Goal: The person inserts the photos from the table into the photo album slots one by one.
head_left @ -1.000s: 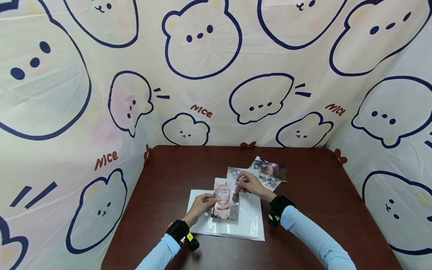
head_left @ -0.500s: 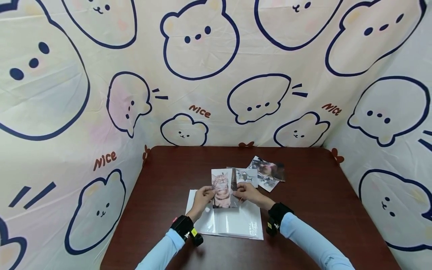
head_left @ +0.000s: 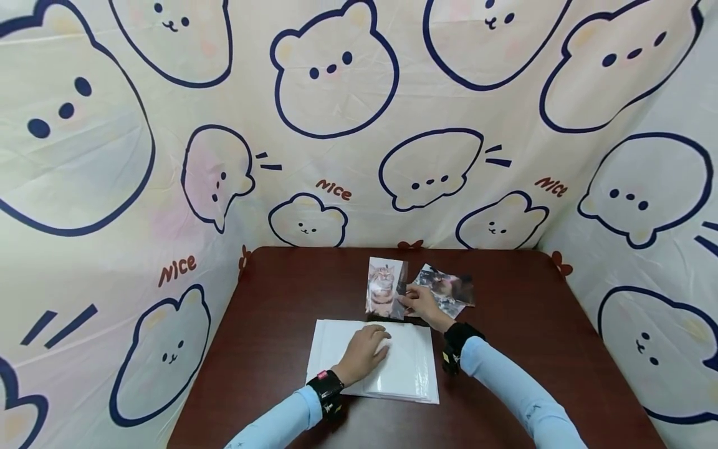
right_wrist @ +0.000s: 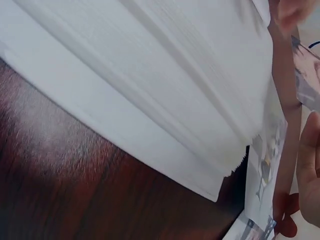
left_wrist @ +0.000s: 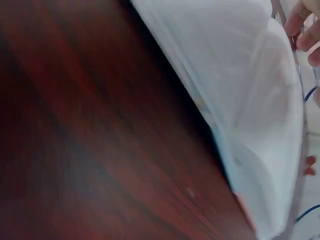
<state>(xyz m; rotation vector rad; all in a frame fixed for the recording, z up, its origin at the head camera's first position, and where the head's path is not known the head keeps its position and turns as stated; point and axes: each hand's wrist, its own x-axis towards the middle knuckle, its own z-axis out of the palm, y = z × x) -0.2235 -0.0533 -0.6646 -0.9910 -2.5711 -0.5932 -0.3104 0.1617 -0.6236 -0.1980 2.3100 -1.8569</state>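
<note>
A white album of clear sleeves (head_left: 409,374) lies on the dark brown table (head_left: 269,293); it fills much of the left wrist view (left_wrist: 240,75) and the right wrist view (right_wrist: 150,75). My left hand (head_left: 366,353) rests flat on its open page with the fingers relaxed. Beyond the album, my right hand (head_left: 417,303) pinches a cat photo (head_left: 383,287) by its right edge, just above the table. A second print shows behind it as a dark strip. In the right wrist view a greyish print (right_wrist: 264,170) sits between the thumb (right_wrist: 309,165) and fingertips.
Several loose photos (head_left: 451,290) lie fanned on the table to the right of my right hand. A bear-print cloth (head_left: 336,125) walls in the table at the back and on both sides. Bare tabletop shows to the left and right of the album.
My right hand has carried the cat photo away from the album toward the table's far side. My left hand has let go of the photo and dropped flat onto the album page.
</note>
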